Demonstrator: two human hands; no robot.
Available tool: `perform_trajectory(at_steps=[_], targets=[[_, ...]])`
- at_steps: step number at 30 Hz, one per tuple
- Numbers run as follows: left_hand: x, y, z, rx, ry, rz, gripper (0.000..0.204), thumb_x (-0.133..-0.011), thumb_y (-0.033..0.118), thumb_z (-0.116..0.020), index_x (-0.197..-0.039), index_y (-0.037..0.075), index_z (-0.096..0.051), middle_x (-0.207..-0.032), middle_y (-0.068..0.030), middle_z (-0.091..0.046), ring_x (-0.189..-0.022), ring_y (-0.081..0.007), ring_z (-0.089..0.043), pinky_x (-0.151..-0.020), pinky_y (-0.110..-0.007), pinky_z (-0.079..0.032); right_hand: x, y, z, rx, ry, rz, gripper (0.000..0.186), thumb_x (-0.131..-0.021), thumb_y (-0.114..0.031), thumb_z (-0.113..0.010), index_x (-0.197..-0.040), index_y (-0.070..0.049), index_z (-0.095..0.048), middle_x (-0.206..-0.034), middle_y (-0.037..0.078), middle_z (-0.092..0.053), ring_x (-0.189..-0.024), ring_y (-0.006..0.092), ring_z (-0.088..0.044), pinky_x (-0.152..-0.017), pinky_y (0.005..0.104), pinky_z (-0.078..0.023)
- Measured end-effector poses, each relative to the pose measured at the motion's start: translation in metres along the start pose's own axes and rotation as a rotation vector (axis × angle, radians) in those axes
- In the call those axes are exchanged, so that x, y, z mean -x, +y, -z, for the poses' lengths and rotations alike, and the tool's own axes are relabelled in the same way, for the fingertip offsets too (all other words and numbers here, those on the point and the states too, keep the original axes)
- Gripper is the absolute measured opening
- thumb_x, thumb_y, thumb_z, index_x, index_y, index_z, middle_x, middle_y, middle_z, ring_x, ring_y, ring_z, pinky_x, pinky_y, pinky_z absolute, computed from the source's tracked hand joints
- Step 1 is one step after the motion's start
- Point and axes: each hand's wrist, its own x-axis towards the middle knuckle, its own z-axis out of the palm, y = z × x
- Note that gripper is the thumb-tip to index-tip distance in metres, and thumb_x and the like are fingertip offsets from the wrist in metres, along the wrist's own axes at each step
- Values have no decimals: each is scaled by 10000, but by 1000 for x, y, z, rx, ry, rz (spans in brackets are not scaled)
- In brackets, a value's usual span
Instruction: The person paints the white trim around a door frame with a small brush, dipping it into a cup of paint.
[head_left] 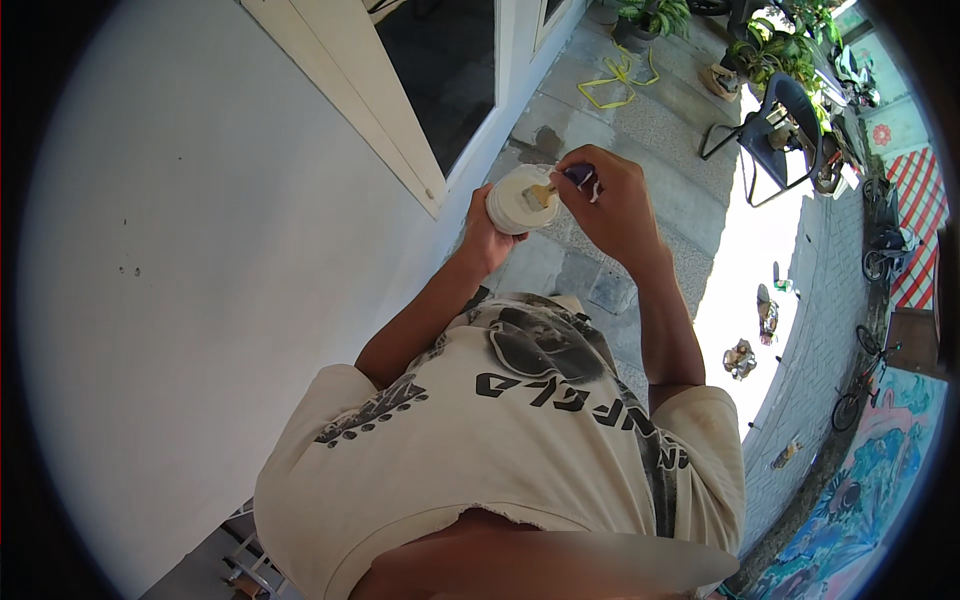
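With your left hand (pixel 487 232) wrapped under the white paint tub (pixel 520 198) beside the white wall (pixel 200 250), keep it level while your right hand (pixel 612 200), fingers pinched tight on the purple-handled brush (pixel 560 185), dips only the bristles.

A white wall (pixel 200 250) flanks a sunlit paved floor (pixel 640 120), black chair (pixel 785 125) and potted plants (pixel 770 45).

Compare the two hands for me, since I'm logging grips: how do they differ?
The left hand cups the white paint pot from beneath, while the right hand pinches the purple-handled brush from above. The left is mostly hidden behind the pot; the right shows fully. Both are bare.
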Motion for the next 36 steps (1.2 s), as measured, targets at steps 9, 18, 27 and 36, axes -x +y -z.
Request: perform_trajectory(at_steps=[9, 18, 27, 36], targets=[[-4, 0, 7, 17, -16, -12, 537, -957, 504, -290, -1241, 160, -590, -1085, -55, -659, -866, -221, -620, -676, -352, -471, 2, 4, -1, 8, -2, -7, 165, -844, -110, -705, -954, -2, -647, -783, 130, -669, -611, 194, -602, -596, 317, -486], [-6, -3, 17, -15, -36, -10, 524, -970, 568, -309, -1185, 194, -608, -1110, -25, -651, -957, -182, -576, -778, -394, -420, 6, 21, -1, -176, 31, -147, 168, -917, -143, -668, -976, 4, -612, -777, 100, -663, -622, 135, -605, -578, 284, -479], [-19, -9, 45, -12, 51, 14, 548, -957, 518, -297, -1278, 177, -584, -1221, -43, -638, -1054, -221, -586, -781, -396, -438, 26, 81, -18, -759, 185, -403, 215, -1013, -198, -568, -1029, 11, -519, -858, 121, -672, -727, 171, -696, -624, 273, -549], [-43, -24, 88, 31, 86, 31, 609, -967, 527, -299, -1352, 126, -548, -1311, -84, -610, -1203, -256, -565, -962, -426, -442, 39, 123, -48, -1029, 254, -571, 245, -1016, -198, -551, -1075, 40, -557, -927, 167, -666, -777, 231, -702, -702, 321, -577]])
